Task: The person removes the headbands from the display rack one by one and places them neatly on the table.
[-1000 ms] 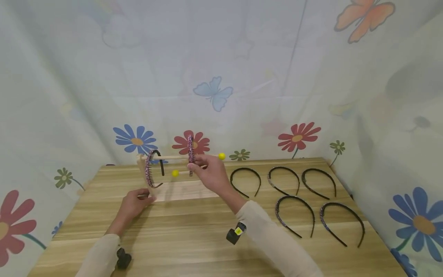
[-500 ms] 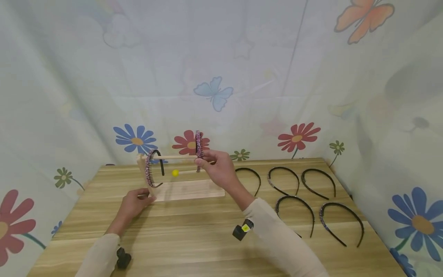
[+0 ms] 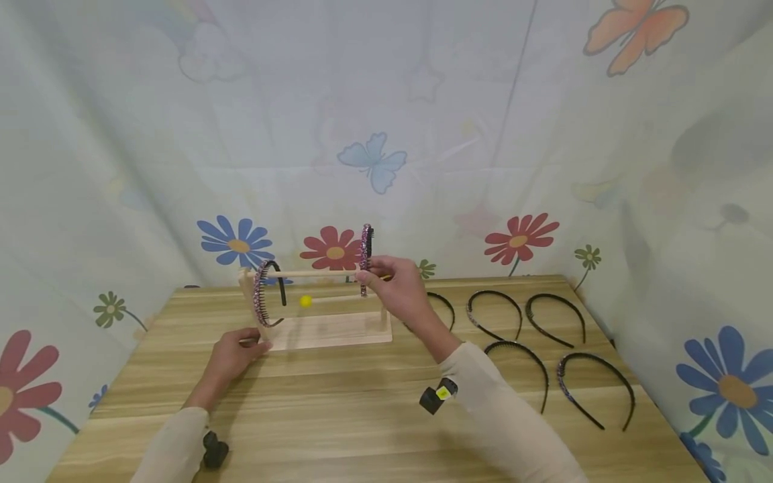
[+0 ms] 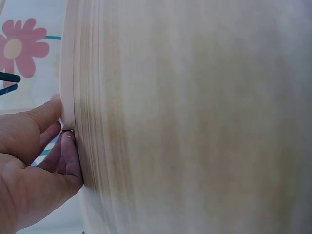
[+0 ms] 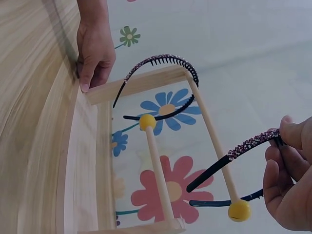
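Note:
My right hand [image 3: 401, 288] pinches a black toothed headband [image 5: 253, 145] covered in pink-purple glitter. In the right wrist view its two arms lie on either side of the stand's upper rod [image 5: 210, 119], close to the yellow ball [image 5: 239, 210] at the rod's end. A second glittery headband [image 3: 260, 295] hangs on the same rod at the left, by the upright. My left hand [image 3: 235, 359] grips the left end of the wooden stand's base [image 3: 329, 331] between thumb and fingers, down at the table. In the left wrist view those fingers [image 4: 71, 153] meet the base's corner.
Several black headbands lie on the wooden table [image 3: 338, 416] at the right, among them one at the front [image 3: 594, 359] and one at the back [image 3: 495, 295]. A lower rod with a yellow ball [image 3: 306, 301] projects leftward from the stand's other upright. A flower-printed cloth [image 3: 423, 201] hangs behind.
My right hand has moved right and slightly up, carrying the headband along the upper rod toward its ball end. My left hand and the headband hanging at the left stay put.

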`<act>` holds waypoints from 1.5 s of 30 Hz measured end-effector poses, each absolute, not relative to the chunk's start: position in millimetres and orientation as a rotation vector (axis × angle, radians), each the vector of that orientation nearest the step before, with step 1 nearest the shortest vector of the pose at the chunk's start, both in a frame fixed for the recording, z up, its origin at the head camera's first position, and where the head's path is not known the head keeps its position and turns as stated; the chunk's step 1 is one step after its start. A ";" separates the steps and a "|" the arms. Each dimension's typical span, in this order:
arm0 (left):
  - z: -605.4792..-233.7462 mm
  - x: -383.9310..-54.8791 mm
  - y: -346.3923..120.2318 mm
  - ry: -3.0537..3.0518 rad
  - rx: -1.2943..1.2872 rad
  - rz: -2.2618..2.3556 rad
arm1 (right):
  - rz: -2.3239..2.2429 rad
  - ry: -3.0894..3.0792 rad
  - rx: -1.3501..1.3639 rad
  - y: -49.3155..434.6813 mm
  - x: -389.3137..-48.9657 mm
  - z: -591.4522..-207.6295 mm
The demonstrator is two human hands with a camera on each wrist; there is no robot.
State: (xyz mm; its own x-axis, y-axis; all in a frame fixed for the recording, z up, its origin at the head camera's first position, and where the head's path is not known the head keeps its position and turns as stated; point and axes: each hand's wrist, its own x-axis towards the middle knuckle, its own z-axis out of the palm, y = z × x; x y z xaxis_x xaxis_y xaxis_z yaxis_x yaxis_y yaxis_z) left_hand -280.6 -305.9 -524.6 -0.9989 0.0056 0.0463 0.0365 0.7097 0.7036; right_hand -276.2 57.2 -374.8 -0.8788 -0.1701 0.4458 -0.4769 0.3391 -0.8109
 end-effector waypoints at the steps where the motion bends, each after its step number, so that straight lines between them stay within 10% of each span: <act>1: -524.4 -280.5 -306.0 -2.866 -0.033 -1.183 | 1.548 -2.322 0.575 58.7 -276.5 -374.3; 45: -527.7 -282.6 -306.9 -2.876 -0.005 -1.182 | 1.484 -2.398 0.444 105.7 -259.4 -385.7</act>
